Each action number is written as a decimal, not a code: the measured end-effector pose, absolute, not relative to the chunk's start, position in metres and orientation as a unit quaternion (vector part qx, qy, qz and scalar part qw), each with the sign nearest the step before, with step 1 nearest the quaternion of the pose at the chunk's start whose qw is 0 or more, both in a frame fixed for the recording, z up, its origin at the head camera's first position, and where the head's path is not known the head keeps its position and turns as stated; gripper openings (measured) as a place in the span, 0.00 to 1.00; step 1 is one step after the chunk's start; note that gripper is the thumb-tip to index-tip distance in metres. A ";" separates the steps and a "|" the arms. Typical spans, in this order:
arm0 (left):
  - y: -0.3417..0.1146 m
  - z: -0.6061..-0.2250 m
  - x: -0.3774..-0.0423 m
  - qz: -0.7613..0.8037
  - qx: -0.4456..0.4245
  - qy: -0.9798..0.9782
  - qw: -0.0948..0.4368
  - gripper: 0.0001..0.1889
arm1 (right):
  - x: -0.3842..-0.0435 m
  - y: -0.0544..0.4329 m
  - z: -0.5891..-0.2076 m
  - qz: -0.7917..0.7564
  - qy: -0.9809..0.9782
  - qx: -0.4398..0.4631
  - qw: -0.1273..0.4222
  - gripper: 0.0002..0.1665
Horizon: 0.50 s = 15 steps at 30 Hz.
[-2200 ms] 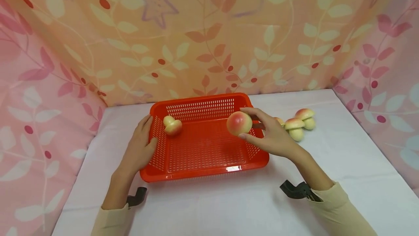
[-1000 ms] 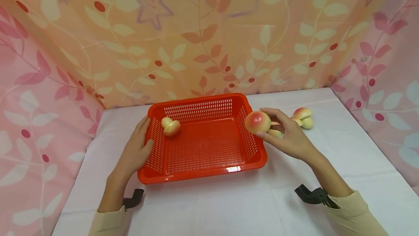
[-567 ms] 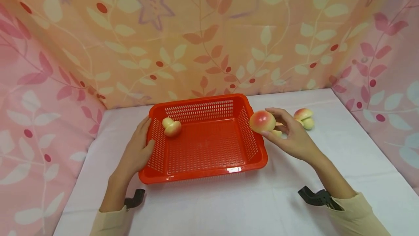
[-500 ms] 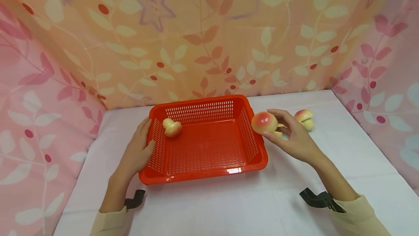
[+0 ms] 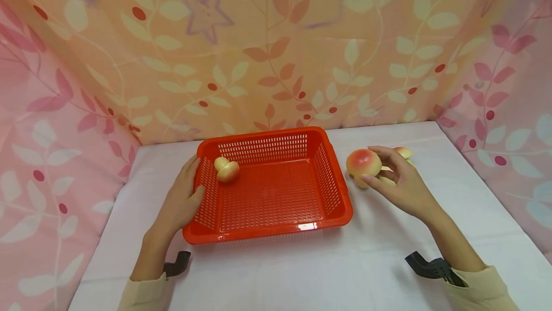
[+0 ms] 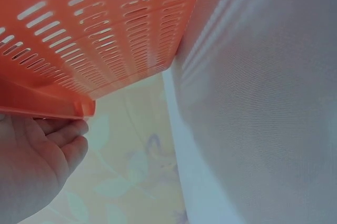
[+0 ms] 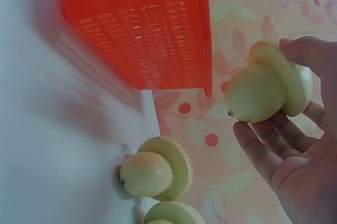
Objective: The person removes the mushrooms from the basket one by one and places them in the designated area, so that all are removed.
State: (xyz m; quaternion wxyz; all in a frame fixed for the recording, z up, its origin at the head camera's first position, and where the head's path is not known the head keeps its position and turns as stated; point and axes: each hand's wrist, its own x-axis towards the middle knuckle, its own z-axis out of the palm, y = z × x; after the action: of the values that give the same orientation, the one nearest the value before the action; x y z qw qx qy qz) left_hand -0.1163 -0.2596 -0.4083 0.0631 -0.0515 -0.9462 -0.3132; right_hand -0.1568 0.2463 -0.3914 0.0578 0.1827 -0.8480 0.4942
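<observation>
A red plastic basket [image 5: 269, 196] with slotted walls stands on the white table. At its left rim my left hand [image 5: 183, 198] holds on; in the left wrist view, the fingers [image 6: 71, 134] lie under the rim. Inside, near the left wall, lies one toy mushroom [image 5: 227, 170] on its side. My right hand [image 5: 403, 181] pinches another toy mushroom [image 5: 363, 163], red and yellow capped with a pale stem, between thumb and fingers. It hangs just outside the basket's right wall, cap up. Behind that hand, more mushrooms [image 5: 403, 152] are partly hidden.
In the right wrist view, two mushrooms [image 7: 152, 171] stand on the table beside the basket. White cloth [image 5: 276, 272] covers the table. Patterned curtains [image 5: 276, 52] close off the back and both sides. A black wrist mount [image 5: 431, 267] sticks out at each sleeve.
My right hand has carried its mushroom rightward, from above the basket's right part to outside its right wall, and the stem now shows below the cap. The left hand stays at the rim.
</observation>
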 end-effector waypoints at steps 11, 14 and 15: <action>-0.261 -0.407 -0.114 -0.310 -0.036 -0.949 0.043 0.38 | -0.158 0.260 -0.400 0.503 -0.837 0.201 0.079 0.38; -0.260 -0.407 -0.114 -0.311 -0.034 -0.949 0.041 0.38 | -0.158 0.265 -0.403 0.498 -0.840 0.197 0.084 0.38; -0.260 -0.407 -0.114 -0.311 -0.034 -0.949 0.040 0.38 | -0.157 0.267 -0.404 0.495 -0.843 0.193 0.085 0.39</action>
State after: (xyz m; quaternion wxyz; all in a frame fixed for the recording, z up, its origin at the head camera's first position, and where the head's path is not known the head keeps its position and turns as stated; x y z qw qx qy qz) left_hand -0.1145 -0.2601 -0.4069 0.0401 -0.0341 -0.9489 -0.3113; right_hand -0.1572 0.2669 -0.4036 0.0852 0.1929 -0.8429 0.4950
